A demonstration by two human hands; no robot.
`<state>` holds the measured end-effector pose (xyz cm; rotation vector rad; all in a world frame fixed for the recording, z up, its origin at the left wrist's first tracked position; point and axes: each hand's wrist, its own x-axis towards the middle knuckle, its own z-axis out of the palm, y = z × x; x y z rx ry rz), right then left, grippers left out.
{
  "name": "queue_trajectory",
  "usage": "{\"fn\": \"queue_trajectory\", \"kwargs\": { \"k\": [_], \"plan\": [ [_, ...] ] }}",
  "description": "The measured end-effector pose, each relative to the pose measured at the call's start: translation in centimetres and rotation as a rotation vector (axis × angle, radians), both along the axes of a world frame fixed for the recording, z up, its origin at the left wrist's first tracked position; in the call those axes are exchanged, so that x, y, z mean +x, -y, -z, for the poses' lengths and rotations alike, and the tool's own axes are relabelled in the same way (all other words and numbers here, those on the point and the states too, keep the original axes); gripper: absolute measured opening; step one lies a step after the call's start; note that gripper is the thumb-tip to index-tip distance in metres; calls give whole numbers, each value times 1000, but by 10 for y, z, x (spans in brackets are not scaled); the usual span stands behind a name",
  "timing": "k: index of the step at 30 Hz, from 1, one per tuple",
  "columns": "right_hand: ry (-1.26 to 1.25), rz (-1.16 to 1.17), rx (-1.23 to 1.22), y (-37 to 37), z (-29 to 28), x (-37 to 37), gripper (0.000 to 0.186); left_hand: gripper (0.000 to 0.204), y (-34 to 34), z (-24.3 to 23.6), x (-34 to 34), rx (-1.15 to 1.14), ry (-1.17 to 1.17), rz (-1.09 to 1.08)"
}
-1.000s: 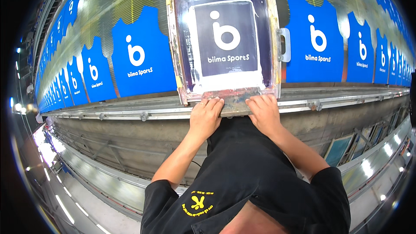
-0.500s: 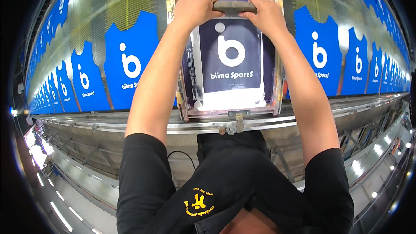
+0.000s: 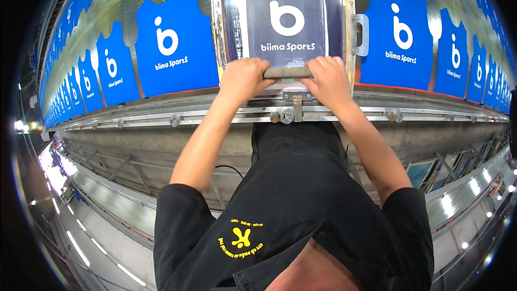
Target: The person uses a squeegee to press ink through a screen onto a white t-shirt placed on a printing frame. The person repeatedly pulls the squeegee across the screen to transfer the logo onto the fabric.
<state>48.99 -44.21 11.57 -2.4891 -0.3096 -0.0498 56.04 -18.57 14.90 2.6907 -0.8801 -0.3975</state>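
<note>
- Swept right back in half a second: squeegee (image 3: 288,72), from the far end of the screen frame (image 3: 216,32) to the near end, with left hand (image 3: 245,79) and right hand (image 3: 329,81) drawn in toward the body.
- Stretching away on both sides: a long table (image 3: 119,8), ridged with yellow lines.
- Running along the near edge: a metal rail (image 3: 215,116).
- Standing close against that edge, in a black shirt (image 3: 291,183).
- Laid out in rows to left and right: blue vest-shaped pieces (image 3: 175,56), each bearing a white emblem over white lettering.
- Sitting between two of those, cut off at the top of the view: the frame, worn along the sides.
- Inside it, a dark mesh (image 3: 264,24) with a white design, fully in sight.
- Crossing the mesh just below that design: the squeegee.
- Clamped on its two ends: both hands, apart, with bare wood between.
- Fixed outside the frame's right side: a white handle (image 3: 364,35).
- Down at the near end, over the rail: a metal bracket (image 3: 297,106).
- Showing on the chest: a yellow logo (image 3: 240,237).
</note>
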Motion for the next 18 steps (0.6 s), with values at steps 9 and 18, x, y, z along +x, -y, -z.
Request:
{"fn": "queue_trajectory", "kwargs": {
  "k": [9,18],
  "plan": [
    [-506,79,299,32,-5,63,53,66,21,-2,87,216,-746,3],
    [-294,828,423,124,72,89,43,53,47,-33,205,100,-294,170]
  ]
}}
